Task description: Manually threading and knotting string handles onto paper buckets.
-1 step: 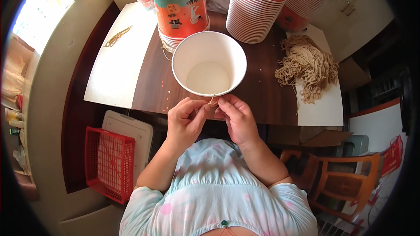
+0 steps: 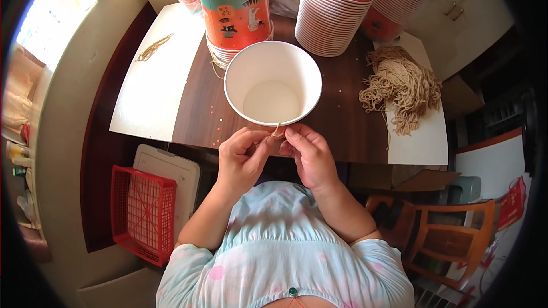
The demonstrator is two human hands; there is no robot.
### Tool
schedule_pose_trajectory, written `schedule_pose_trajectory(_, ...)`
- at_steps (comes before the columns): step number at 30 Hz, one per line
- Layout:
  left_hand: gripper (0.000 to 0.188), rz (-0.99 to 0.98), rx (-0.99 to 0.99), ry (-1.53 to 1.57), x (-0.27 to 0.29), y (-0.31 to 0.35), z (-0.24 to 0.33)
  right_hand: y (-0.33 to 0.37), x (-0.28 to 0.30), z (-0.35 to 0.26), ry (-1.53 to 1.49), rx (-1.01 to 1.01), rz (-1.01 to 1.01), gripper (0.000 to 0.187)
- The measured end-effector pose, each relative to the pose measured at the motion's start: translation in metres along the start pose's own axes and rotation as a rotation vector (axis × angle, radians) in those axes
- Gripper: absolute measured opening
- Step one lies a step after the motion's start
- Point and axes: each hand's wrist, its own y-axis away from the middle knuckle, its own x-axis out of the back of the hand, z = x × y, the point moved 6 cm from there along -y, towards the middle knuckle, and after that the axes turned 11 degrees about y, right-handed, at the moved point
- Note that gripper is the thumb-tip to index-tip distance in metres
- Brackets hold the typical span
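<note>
Item: white paper bucket [image 2: 273, 82], open mouth up, standing on the dark wooden worktop [image 2: 348, 120] at its near edge, directly ahead of both hands and touching them at its near rim.

Item: short tan string [image 2: 277, 132], looped at the bucket's near rim, running roughly left to right between the two hands. It lies midway; neither hand is clearly nearer.

Left hand [image 2: 241, 159]: raised from below, fingers curled, thumb and forefinger pinched together on the left end of the string, knuckles toward the camera.

Right hand [image 2: 308, 154]: mirrors it, fingertips pinched on the right end just beside the rim, wrist bent slightly inward. The two hands almost meet at the fingertips.

Nearby: an orange printed bucket [image 2: 237, 11] upside down atop a stack behind the white one; a tall stack of nested buckets [image 2: 337, 14] to the right rear; a bundle of tan strings [image 2: 402, 88] on a white sheet [image 2: 425, 142] well to the right; a red basket [image 2: 142, 214] on the floor at lower left.
</note>
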Motion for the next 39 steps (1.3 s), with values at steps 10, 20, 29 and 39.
schedule_pose_trajectory(10,0.01,0.005,0.174,0.421,-0.003,0.001,-0.015,0.003,0.005,0.003,0.021,-0.001,0.006,0.021)
schedule_pose_trajectory(20,0.013,-0.08,0.098,0.285,0.001,0.005,-0.015,0.005,-0.008,0.0,-0.085,-0.033,-0.01,0.022)
schedule_pose_trajectory(29,0.011,-0.019,0.112,0.268,-0.001,0.003,-0.012,0.031,-0.007,-0.056,1.041,0.807,0.356,0.017)
schedule_pose_trajectory(39,0.008,0.003,0.071,0.278,-0.001,0.002,-0.008,0.029,-0.026,-0.06,1.37,1.084,0.295,0.022)
